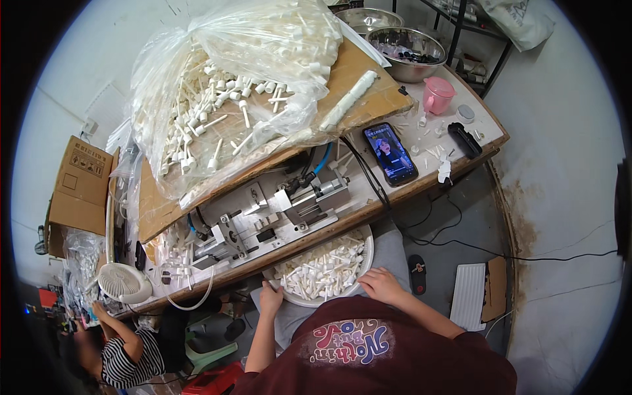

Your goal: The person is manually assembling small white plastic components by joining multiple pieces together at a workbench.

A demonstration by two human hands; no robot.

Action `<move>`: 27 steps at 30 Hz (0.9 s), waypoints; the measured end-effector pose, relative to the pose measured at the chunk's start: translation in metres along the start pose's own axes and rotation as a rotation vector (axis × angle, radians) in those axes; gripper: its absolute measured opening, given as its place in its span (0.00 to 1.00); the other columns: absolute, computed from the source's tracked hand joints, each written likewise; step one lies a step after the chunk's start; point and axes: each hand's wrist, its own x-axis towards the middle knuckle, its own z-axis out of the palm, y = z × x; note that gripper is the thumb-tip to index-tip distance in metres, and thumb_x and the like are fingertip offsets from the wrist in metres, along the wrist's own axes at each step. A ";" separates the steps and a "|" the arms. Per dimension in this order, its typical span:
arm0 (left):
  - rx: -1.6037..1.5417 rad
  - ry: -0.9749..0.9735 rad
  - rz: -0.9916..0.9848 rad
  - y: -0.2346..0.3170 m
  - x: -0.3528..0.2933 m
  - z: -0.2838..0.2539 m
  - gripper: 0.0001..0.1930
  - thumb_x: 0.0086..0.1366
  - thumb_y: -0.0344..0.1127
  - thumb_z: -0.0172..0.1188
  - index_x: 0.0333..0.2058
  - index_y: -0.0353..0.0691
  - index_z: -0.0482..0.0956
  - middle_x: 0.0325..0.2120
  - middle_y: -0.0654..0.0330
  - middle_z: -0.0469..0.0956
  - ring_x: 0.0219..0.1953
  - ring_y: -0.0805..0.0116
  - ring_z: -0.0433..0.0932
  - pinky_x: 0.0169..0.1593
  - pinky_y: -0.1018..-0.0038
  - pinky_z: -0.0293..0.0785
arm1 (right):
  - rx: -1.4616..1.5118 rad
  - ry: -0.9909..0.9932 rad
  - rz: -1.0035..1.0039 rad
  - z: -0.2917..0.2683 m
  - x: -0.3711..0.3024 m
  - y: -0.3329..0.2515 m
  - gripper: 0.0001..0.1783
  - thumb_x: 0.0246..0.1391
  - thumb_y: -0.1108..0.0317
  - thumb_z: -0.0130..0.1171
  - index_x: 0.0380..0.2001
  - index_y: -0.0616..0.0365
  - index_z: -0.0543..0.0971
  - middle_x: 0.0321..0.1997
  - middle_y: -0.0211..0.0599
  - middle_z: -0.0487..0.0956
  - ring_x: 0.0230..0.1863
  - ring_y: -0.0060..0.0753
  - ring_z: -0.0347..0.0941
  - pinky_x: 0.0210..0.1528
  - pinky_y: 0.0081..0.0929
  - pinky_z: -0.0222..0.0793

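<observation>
While white parts (322, 271) fill it, the basin (369, 253) looks round.

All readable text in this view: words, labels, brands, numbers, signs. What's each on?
Wording isn't copied out here; locations only.
Shirt: large, curvy, multicoloured lettering, legible.
Carton: dark print plus a row of boxed symbols; print too small to read reliably.
Phone: small captions on the lit screen, too small to read reliably.
No other text is clear enough to make out.
</observation>
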 end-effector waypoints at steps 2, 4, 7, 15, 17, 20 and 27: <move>0.066 0.059 0.113 -0.016 0.000 -0.001 0.31 0.56 0.39 0.66 0.55 0.29 0.68 0.34 0.40 0.80 0.36 0.43 0.80 0.41 0.58 0.75 | 0.016 -0.020 0.035 -0.002 0.001 -0.005 0.09 0.53 0.66 0.57 0.36 0.52 0.81 0.37 0.32 0.81 0.43 0.37 0.76 0.48 0.36 0.68; 0.207 0.272 0.308 -0.010 -0.005 -0.008 0.28 0.57 0.38 0.65 0.55 0.34 0.70 0.32 0.43 0.80 0.34 0.46 0.80 0.40 0.61 0.76 | -0.026 -0.070 0.054 -0.004 -0.001 -0.008 0.09 0.54 0.65 0.57 0.37 0.52 0.81 0.38 0.33 0.81 0.43 0.38 0.76 0.48 0.37 0.67; 0.053 0.219 0.383 0.020 -0.023 -0.038 0.21 0.59 0.36 0.64 0.51 0.39 0.75 0.29 0.48 0.79 0.29 0.52 0.80 0.36 0.64 0.76 | -0.068 -0.171 0.118 -0.008 0.001 -0.027 0.10 0.56 0.63 0.56 0.39 0.52 0.81 0.39 0.34 0.81 0.45 0.39 0.76 0.50 0.39 0.67; -0.200 0.301 1.003 0.157 -0.048 -0.156 0.08 0.57 0.24 0.63 0.38 0.38 0.83 0.23 0.56 0.78 0.22 0.61 0.76 0.27 0.69 0.70 | -0.083 -0.313 0.177 -0.019 0.016 -0.045 0.12 0.57 0.61 0.55 0.41 0.54 0.80 0.42 0.37 0.81 0.48 0.43 0.76 0.53 0.41 0.68; -0.244 0.440 1.107 0.187 -0.039 -0.193 0.11 0.54 0.20 0.64 0.37 0.38 0.83 0.22 0.59 0.78 0.22 0.62 0.74 0.27 0.70 0.69 | -0.106 -0.325 0.188 -0.022 0.020 -0.044 0.12 0.57 0.61 0.55 0.41 0.54 0.80 0.42 0.37 0.81 0.48 0.43 0.76 0.53 0.41 0.68; -0.307 0.689 1.174 0.221 -0.015 -0.245 0.10 0.55 0.19 0.63 0.37 0.36 0.82 0.26 0.58 0.79 0.27 0.61 0.75 0.33 0.70 0.70 | -0.105 -0.345 0.230 -0.026 0.031 -0.047 0.13 0.57 0.61 0.55 0.41 0.54 0.80 0.42 0.39 0.81 0.48 0.44 0.76 0.53 0.42 0.68; -0.173 0.746 1.028 0.264 0.071 -0.295 0.11 0.61 0.31 0.62 0.43 0.41 0.81 0.42 0.57 0.79 0.45 0.58 0.76 0.48 0.64 0.72 | -0.104 -0.310 0.218 -0.007 0.041 -0.060 0.12 0.56 0.62 0.56 0.40 0.55 0.80 0.40 0.41 0.81 0.45 0.47 0.77 0.50 0.43 0.71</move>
